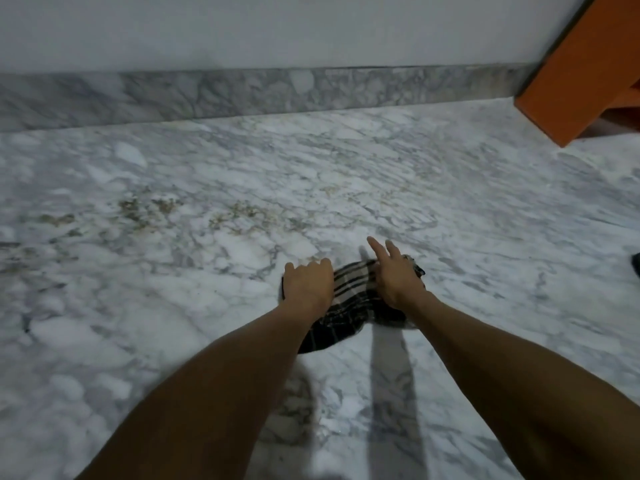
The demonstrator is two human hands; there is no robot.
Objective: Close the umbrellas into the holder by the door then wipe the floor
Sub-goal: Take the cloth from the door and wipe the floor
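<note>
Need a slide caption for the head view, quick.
Both hands, left hand and right hand, press a checked cloth onto the marble floor.

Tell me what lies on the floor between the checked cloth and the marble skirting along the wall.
In the head view, only bare marble floor, with yellowish-brown stains, lies between the checked cloth and the skirting.

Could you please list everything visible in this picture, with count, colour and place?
cloth: one, dark plaid with pale stripes, on the floor under both hands
floor: one, grey-white marble with brownish stains, fills the view
skirting: one, grey marble, along the wall's base
wall: one, pale grey, top
wooden piece: one, orange, top right corner
dark object: one, right edge, cannot tell what
left hand: on the cloth, fingers curled
right hand: on the cloth, two fingers straight
</note>
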